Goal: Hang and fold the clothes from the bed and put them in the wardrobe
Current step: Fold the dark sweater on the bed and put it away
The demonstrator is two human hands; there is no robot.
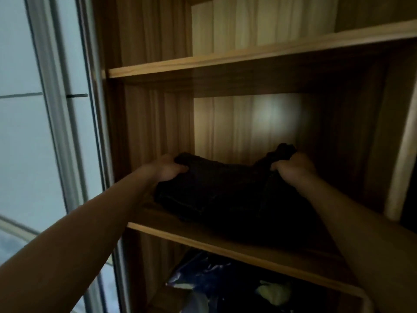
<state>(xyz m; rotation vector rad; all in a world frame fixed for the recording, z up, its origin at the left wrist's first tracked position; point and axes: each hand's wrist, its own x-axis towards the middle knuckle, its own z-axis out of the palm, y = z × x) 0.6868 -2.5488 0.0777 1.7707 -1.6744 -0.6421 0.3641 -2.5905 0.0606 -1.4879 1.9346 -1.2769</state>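
Your folded garment [216, 190] is plain black. The wardrobe [144, 123] around it is warm brown wood striped with vertical grain. Its back panel [225, 125] is paler and cream-toned, and the shelf [203, 245] edge is light tan. Below you lie a dark blue item [203, 274] and a pale yellow-green one [274, 292]. The window frame [61, 123] is grey-white.

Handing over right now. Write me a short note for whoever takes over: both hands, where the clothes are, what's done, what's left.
Left hand grips the left end of the dark folded garment; right hand grips its right end, which is bunched and lifted.
The garment lies on the wardrobe's middle shelf. Blue and pale items lie in the compartment below.
Done: this piece is folded and on the shelf.
Left: probably flatten the right end and let go. The bed is out of view, so what remains there cannot be told.
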